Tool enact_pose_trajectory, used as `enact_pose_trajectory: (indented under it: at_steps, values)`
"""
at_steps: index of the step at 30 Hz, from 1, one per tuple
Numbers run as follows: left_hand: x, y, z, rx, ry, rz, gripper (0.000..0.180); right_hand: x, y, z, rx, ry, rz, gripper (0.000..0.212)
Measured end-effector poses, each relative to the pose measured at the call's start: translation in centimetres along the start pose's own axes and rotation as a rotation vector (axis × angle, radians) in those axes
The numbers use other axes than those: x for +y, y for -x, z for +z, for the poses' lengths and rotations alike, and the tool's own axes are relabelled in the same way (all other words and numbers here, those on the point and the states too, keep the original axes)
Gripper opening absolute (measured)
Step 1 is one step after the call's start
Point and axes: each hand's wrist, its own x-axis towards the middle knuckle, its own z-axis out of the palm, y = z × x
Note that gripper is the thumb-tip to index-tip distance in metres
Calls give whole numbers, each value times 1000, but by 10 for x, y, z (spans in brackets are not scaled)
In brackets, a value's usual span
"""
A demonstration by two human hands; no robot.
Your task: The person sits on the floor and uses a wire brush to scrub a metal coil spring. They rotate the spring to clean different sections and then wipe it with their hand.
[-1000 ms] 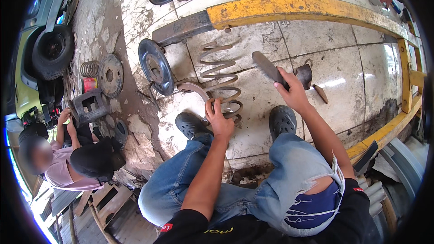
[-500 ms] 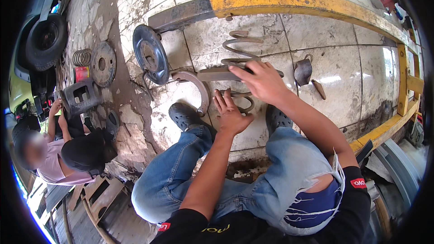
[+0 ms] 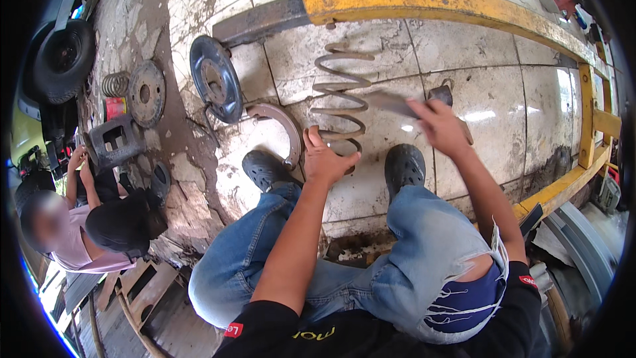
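We see the left hand (image 3: 326, 159) clasped over the near end of a large coil spring (image 3: 339, 96), its fingers (image 3: 350, 161) curled around the lowest turn of thick, dull grey steel wire. The spring lies on its side on the worn tiled floor (image 3: 503, 93), stretching straight away from those fingers toward a yellow-painted, chipped steel beam (image 3: 424, 3).

The right hand (image 3: 438, 126) is raised just right of the spring, clenched on a flat, blurred grey tool (image 3: 391, 103) whose blade juts left over the coils; we cannot tell its exact kind. Just beyond that hand a small dark metal part (image 3: 440, 95) rests on the tile.

Left of the left fingers lies a curved, rusty brake shoe (image 3: 281, 126), and further left a round dark backing plate (image 3: 215, 86) stands on edge. Two black clog-like shoes (image 3: 404, 166) sit close below the hands, under blue denim knees.

Well to the left, another person's hands (image 3: 78, 162) rest by a blocky grey casting (image 3: 112, 144), near a flat rusty disc (image 3: 146, 93) and a small coil.
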Motion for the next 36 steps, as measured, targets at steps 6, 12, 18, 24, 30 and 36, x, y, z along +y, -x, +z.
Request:
enact_pose_trajectory:
  at_steps: [6, 12, 18, 24, 30, 36]
  values:
    - [-2, -6, -9, -31, -24, 40, 125, -71, -82, 40, 100, 24, -173, 55]
    - [-14, -12, -20, -96, 2, -10, 125, 25, -18, 10, -63, 66, 76, 58]
    - [-5, -13, -13, -29, -66, 2, 125, -36, -51, 14, 40, -160, -22, 56]
    - [-13, -12, -11, -15, -53, 47, 126, -95, -105, 12, -187, -52, 51, 52]
    - [-5, -10, -27, -115, -51, -54, 128, -3, -27, -19, -269, -15, 240, 53]
    - [-8, -11, -23, -91, -86, -70, 121, -43, -44, -14, -2, -256, 177, 51]
